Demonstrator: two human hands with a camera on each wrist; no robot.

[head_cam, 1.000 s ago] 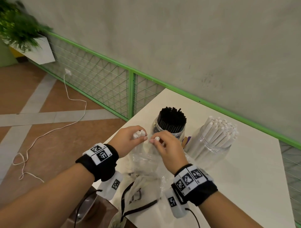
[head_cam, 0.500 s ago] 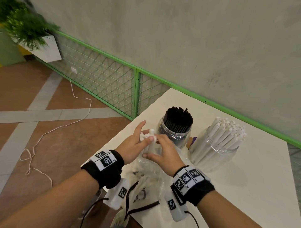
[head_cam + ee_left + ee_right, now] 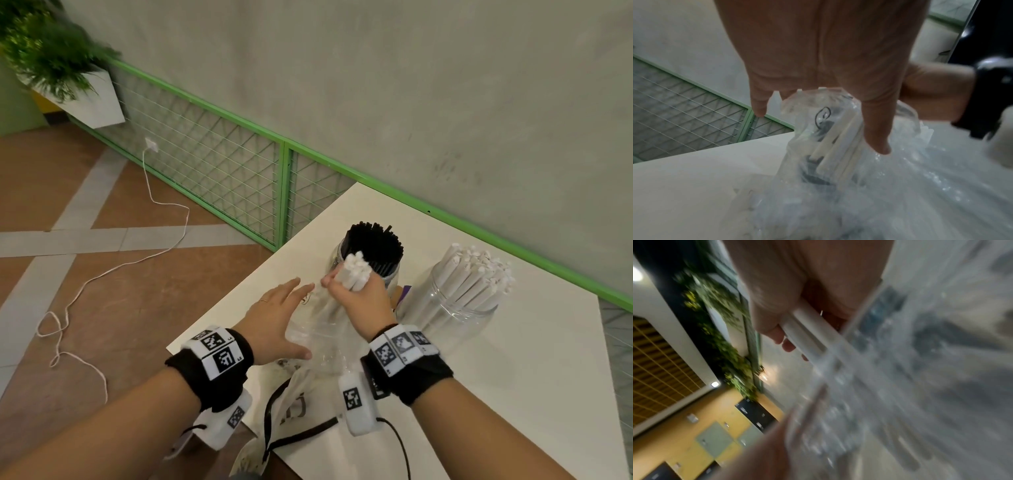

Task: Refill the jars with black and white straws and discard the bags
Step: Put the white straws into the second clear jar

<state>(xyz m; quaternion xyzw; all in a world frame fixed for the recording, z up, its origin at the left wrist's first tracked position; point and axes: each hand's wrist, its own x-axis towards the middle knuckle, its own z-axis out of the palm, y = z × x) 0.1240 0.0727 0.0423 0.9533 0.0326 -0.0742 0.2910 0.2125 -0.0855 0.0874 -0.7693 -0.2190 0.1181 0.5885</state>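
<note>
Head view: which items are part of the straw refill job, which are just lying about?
Job:
- white straws, bunch gripped in right hand
- clear plastic bag, left hand flat against it
- jar of black straws
- jar of white straws

Lying about:
- drawstring bag at table edge
- white cable on floor
- planter
- green mesh fence

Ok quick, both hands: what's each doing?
Left hand: open, fingers straight against the bag.
Right hand: gripping white straws.

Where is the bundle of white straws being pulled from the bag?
In the head view, the white straw bundle is gripped in the right hand, just in front of the black-straw jar, above the clear bag.
</note>
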